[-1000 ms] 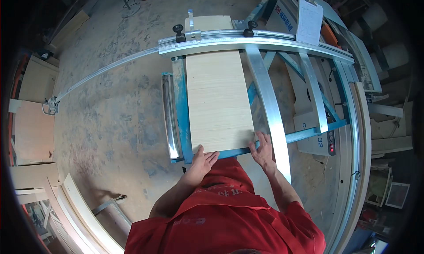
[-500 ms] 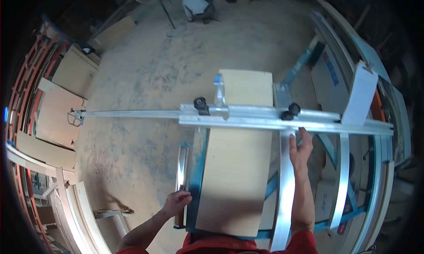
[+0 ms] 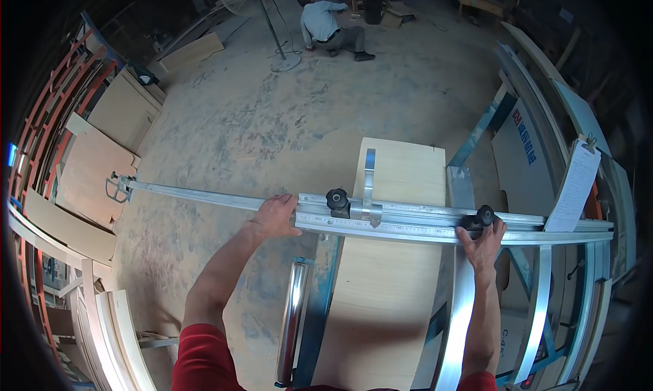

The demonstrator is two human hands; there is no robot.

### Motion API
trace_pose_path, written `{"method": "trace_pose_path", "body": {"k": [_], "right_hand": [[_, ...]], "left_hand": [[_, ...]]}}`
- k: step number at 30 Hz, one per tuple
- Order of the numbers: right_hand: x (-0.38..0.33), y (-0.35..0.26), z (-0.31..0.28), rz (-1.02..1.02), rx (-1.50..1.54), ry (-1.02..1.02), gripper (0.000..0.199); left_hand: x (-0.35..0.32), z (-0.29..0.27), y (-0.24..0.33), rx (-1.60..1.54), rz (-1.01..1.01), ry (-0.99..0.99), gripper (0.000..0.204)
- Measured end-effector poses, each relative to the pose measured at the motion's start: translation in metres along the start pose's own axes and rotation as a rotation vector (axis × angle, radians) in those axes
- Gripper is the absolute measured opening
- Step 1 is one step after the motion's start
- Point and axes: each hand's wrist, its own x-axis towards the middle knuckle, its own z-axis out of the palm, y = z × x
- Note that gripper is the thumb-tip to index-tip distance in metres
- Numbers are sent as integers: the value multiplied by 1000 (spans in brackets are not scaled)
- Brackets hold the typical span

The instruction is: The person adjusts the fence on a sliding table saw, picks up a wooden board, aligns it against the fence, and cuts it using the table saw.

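Observation:
A long aluminium fence [image 3: 415,230] with a ruled scale lies crosswise before me. My left hand [image 3: 275,215] is closed round its left end, where a thinner rail [image 3: 204,194] runs out leftward. My right hand [image 3: 483,245] grips the fence farther right, thumb on the front side, fingers against a black knob [image 3: 485,215]. Another black knob [image 3: 337,199] stands on the fence beside a metal flip stop [image 3: 369,176], its arm raised. Beneath the fence a pale wooden board [image 3: 384,289] stretches away from me, its near end in shadow.
A shiny roller [image 3: 292,323] sits left of the board, beside a teal frame bar [image 3: 323,309]. A clipboard [image 3: 575,183] leans at the fence's right end. Panels [image 3: 95,176] stand at left. Far off, a person [image 3: 326,29] sits low on the floor near a standing fan [image 3: 272,27].
My left hand has gone from beside the roller up to the fence's left end. My right hand has moved onto the fence by the knob. The view has shifted; the distant person has changed posture.

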Motion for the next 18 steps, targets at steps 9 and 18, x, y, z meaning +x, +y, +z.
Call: {"method": "trace_pose_path", "body": {"k": [9,18], "right_hand": [[-10,9,8,-19,-7,-3,75],[-18,27,11,-74,-41,71,76]], "left_hand": [[12,20,-24,137,33,-85,27],[25,37,-26,228,100,-47,36]]}}
